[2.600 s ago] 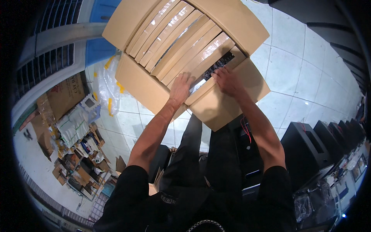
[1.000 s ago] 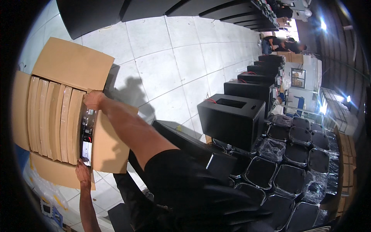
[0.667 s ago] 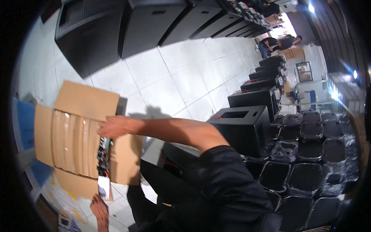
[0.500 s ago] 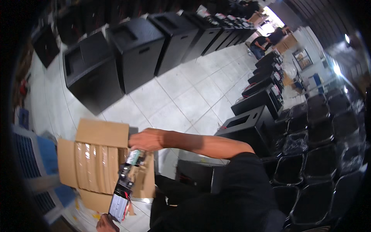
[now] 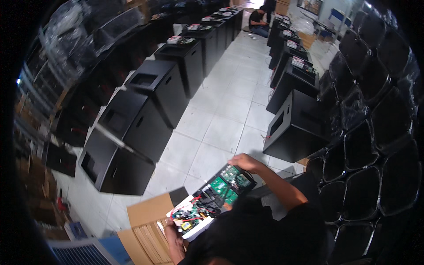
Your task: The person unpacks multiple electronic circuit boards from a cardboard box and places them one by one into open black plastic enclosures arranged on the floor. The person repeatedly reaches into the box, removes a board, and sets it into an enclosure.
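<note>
Both hands hold a long electronic module (image 5: 216, 194) in front of my body, its component side up. Green circuit boards, black cables, red wires and a yellow part show on it, set in a black and silver frame. My left hand (image 5: 173, 234) grips the near left end, fingers partly hidden beneath. The far right end is in the grasp of my right hand (image 5: 245, 162), its fingers over the edge. Beside the module's left end stands an open cardboard box (image 5: 148, 210), flaps spread, with upright cardboard pieces inside.
Black cabinets (image 5: 137, 119) with recessed tops line the left; another row, with a cabinet (image 5: 298, 126) nearest, runs along the right. Plastic-wrapped black items (image 5: 355, 187) are stacked at far right. A person (image 5: 259, 22) sits low on the tiled floor (image 5: 216, 132) at the back.
The module has moved away from over the box, toward my front, and turned so its boards face up. Both hands have travelled with it. My view has swung right and up.
</note>
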Demonstrator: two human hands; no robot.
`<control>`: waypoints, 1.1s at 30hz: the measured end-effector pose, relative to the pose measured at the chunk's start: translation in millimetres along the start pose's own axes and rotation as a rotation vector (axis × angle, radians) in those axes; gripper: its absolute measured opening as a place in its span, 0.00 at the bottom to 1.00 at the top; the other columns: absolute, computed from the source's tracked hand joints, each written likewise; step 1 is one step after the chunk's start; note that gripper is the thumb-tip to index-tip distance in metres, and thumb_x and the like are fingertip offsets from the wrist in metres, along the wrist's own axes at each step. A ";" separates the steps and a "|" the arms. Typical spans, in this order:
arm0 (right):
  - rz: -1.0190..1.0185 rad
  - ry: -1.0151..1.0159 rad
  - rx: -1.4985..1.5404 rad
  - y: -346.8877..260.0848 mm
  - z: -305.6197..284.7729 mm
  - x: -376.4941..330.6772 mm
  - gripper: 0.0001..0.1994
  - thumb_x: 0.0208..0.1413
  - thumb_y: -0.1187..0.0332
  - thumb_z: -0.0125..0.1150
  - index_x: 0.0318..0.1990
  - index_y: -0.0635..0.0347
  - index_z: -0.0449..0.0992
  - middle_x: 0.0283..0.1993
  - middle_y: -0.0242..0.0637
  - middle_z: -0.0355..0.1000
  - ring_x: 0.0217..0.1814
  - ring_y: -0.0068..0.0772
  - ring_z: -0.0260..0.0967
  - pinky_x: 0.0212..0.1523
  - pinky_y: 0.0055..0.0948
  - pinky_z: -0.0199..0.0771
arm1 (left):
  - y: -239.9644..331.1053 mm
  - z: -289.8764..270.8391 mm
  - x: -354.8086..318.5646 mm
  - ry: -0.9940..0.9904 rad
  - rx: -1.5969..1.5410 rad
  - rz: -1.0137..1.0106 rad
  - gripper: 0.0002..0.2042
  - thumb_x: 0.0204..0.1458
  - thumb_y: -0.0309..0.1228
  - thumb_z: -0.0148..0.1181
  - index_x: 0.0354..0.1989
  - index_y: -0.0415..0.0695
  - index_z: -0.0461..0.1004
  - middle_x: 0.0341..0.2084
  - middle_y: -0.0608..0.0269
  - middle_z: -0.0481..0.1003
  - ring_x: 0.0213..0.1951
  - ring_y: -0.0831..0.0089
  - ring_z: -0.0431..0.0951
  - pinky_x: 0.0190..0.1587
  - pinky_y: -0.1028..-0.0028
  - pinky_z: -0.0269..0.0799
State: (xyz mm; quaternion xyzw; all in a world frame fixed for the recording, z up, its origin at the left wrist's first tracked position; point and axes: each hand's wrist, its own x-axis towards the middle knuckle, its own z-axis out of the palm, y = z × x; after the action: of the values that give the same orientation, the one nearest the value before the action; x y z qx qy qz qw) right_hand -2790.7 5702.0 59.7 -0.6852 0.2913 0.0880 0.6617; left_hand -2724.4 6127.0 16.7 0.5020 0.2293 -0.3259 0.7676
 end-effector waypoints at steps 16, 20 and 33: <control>0.089 0.696 0.614 1.1 -266.7 73.3 0.22 0.61 0.54 0.52 0.40 0.70 0.78 0.37 0.37 0.77 0.36 0.26 0.72 0.41 0.29 0.70 | 45.7 433.5 271.5 -0.371 0.276 -0.130 0.10 0.62 0.31 0.48 0.40 0.37 0.70 0.36 0.57 0.75 0.40 0.65 0.76 0.48 0.64 0.71; 0.281 1.019 0.454 50.2 -336.9 60.2 0.26 0.58 0.48 0.56 0.38 0.71 0.78 0.38 0.41 0.77 0.36 0.28 0.73 0.41 0.30 0.71 | -2.8 532.5 316.1 -0.602 0.444 -0.245 0.14 0.63 0.34 0.42 0.46 0.38 0.71 0.41 0.55 0.75 0.43 0.63 0.75 0.51 0.63 0.69; 0.422 1.374 0.551 119.1 -538.5 -11.6 0.40 0.56 0.38 0.47 0.55 0.76 0.68 0.61 0.56 0.64 0.67 0.46 0.57 0.65 0.35 0.53 | -181.5 811.7 316.7 -0.934 1.172 -0.477 0.15 0.58 0.26 0.43 0.54 0.47 0.65 0.40 0.63 0.72 0.43 0.71 0.73 0.41 0.66 0.72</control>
State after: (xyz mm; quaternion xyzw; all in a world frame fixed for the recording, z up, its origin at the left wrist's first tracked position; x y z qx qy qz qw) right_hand -3004.3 5194.8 22.2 -0.3262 0.7729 -0.3086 0.4482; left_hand -2620.7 5243.1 6.3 0.5733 -0.2250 -0.7268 0.3039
